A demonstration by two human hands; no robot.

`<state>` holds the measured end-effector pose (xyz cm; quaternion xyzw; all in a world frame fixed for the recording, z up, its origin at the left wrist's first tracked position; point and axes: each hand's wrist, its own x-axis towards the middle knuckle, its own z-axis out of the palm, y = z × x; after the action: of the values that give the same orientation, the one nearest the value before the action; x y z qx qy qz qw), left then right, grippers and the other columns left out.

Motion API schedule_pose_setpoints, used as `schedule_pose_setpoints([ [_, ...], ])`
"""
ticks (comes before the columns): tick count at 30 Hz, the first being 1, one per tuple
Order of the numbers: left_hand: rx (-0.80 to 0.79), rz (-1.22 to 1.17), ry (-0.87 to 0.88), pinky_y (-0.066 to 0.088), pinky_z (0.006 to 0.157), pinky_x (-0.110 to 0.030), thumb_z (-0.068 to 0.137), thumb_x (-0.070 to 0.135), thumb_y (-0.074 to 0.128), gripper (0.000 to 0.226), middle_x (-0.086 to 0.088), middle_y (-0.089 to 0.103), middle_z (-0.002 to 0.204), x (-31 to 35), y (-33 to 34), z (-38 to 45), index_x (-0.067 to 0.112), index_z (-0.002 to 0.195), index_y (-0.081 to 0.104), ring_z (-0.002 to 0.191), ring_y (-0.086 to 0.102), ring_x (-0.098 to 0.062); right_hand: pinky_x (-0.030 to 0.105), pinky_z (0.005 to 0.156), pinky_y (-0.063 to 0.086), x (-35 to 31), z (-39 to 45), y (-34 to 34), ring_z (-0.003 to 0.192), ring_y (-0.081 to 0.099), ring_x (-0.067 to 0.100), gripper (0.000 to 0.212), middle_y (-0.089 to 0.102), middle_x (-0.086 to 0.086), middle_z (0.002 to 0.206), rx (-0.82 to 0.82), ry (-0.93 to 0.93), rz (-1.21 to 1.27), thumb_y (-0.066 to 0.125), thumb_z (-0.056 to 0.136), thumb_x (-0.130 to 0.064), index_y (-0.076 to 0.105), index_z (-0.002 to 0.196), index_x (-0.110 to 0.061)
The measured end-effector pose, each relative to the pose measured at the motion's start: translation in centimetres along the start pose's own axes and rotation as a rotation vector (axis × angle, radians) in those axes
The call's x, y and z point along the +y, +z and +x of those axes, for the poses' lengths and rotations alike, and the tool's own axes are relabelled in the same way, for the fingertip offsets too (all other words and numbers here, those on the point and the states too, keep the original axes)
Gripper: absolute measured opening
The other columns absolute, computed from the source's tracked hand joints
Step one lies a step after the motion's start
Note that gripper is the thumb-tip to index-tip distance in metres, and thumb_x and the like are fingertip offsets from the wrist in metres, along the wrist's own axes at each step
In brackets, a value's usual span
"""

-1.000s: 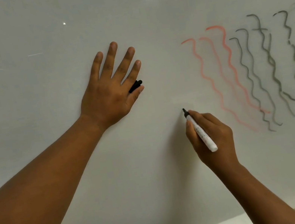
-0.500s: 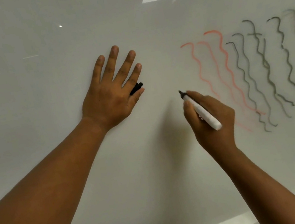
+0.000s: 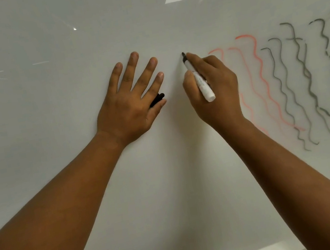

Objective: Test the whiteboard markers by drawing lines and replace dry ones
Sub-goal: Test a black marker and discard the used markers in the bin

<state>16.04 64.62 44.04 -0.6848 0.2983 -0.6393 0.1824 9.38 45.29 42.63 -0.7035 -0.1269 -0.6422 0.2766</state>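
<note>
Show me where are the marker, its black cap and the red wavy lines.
marker (image 3: 200, 81): head view, white barrel.
black cap (image 3: 158, 99): head view, end showing under the left thumb.
red wavy lines (image 3: 258, 60): head view, tallest line.

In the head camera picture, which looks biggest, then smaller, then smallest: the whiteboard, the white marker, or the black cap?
1. whiteboard, which fills the view
2. marker, in the right hand
3. cap, partly hidden under the left hand
</note>
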Motion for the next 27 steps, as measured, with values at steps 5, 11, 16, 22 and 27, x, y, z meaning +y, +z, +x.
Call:
schedule_pose_setpoints([
  [5, -0.019, 0.011, 0.004, 0.018, 0.121, -0.058, 0.108, 0.050, 0.030, 0.058, -0.012, 0.022, 0.164, 0.0, 0.0, 0.0, 0.016, 0.155, 0.033, 0.151, 0.016, -0.042, 0.011, 0.062, 0.039, 0.6, -3.3, -0.4, 0.071, 0.055, 0.004, 0.040, 0.068, 0.001, 0.096, -0.019, 0.034, -0.033, 0.055, 0.091, -0.021, 0.069, 0.127, -0.010],
  [11, 0.014, 0.022, -0.002, 0.020, 0.121, -0.057, 0.108, 0.049, 0.033, 0.057, -0.012, 0.025, 0.163, 0.0, 0.3, -0.1, 0.016, 0.153, 0.037, 0.150, 0.019, -0.042, 0.016, 0.062, 0.045, 1.7, -7.9, -1.3, 0.068, 0.058, 0.007, 0.037, 0.068, 0.001, 0.089, 0.009, 0.117, 0.005, 0.054, 0.092, -0.022, 0.071, 0.123, -0.010],
  [16, 0.040, 0.012, -0.001, 0.022, 0.119, -0.059, 0.108, 0.047, 0.035, 0.055, -0.012, 0.028, 0.162, 0.0, 0.3, -0.1, 0.014, 0.151, 0.040, 0.148, 0.023, -0.043, 0.020, 0.057, 0.043, 1.7, -13.1, -1.3, 0.061, 0.055, 0.008, 0.038, 0.064, 0.000, 0.081, -0.009, 0.172, -0.022, 0.053, 0.090, -0.023, 0.073, 0.119, -0.008],
  [22, 0.028, 0.011, -0.004, 0.020, 0.120, -0.058, 0.108, 0.048, 0.032, 0.056, -0.011, 0.025, 0.163, 0.0, 0.3, -0.1, 0.015, 0.153, 0.037, 0.149, 0.020, -0.043, 0.022, 0.052, 0.045, 2.8, -19.0, -2.7, 0.058, 0.054, 0.009, 0.040, 0.062, -0.003, 0.080, -0.063, 0.284, -0.069, 0.050, 0.090, -0.024, 0.073, 0.118, -0.007],
  [27, 0.020, 0.008, -0.005, 0.018, 0.121, -0.057, 0.108, 0.049, 0.030, 0.056, -0.011, 0.023, 0.164, 0.1, 0.2, -0.1, 0.016, 0.154, 0.035, 0.150, 0.019, -0.042, 0.022, 0.054, 0.048, 3.4, -22.9, -4.0, 0.059, 0.057, 0.009, 0.044, 0.063, -0.003, 0.081, -0.151, 0.400, -0.128, 0.046, 0.090, -0.027, 0.073, 0.118, -0.006],
])
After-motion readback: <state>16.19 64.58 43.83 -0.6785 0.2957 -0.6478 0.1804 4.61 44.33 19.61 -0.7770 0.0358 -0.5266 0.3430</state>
